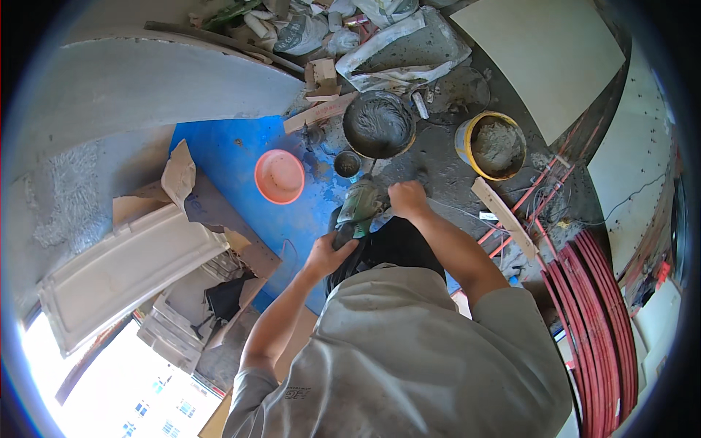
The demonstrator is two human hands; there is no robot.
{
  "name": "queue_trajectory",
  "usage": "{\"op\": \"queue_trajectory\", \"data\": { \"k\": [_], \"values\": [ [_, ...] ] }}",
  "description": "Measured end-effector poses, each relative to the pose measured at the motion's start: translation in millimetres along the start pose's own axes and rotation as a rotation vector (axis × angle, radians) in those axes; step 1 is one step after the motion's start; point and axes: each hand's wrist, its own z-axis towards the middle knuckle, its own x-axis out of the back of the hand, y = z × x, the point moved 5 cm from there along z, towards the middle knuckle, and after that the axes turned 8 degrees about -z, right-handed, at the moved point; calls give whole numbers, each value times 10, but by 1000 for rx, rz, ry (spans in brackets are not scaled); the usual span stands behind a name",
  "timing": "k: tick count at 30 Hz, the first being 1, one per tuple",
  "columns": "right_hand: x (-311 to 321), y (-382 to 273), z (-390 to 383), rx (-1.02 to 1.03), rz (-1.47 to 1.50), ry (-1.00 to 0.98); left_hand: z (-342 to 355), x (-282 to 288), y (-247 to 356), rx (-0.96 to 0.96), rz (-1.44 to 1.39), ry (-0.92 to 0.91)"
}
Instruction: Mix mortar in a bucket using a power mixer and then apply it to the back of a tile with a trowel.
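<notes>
A green and black power tool (pixel 359 204) is held in front of my body, with a thin shaft reaching toward the black bucket of grey wet mix (pixel 377 120). My left hand (pixel 327 252) is closed on the tool's rear grip, and my right hand (pixel 409 196) is closed on its handle at the far side. Just left of the shaft stands a small pot of dark liquid (pixel 347 164). A pink basin (pixel 279 175) is farther left on the blue floor covering (pixel 226 153). To the right of the black bucket is a yellow bucket of grey material (pixel 489 146).
Crumpled sacks (pixel 303 33) and a wooden plank (pixel 318 113) lie at the back. A cardboard crate (pixel 182 171) holds panels on the left. Bundled red pipes (pixel 591 321), a short board (pixel 504 215) and a large pale board (pixel 537 58) are on the right.
</notes>
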Motion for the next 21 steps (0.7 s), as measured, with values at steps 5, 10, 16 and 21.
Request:
{"op": "queue_trajectory", "data": {
  "k": [5, 10, 16, 21],
  "values": [
    [-534, -336, 280, -183, -23, -124, 406, 394, -654, -5, 133, -84],
    [-1206, -1299, 529, -447, 74, -163, 697, 1244, -1470, -66, 328, -234],
    [-1840, -1913, 1236, -614, 138, -181, 1344, 2061, -2433, -169, 485, -245],
    [-2363, -2350, 1481, -744, 279, -247, 1686, 2455, -2653, -468, 615, -327]
  ]
}}
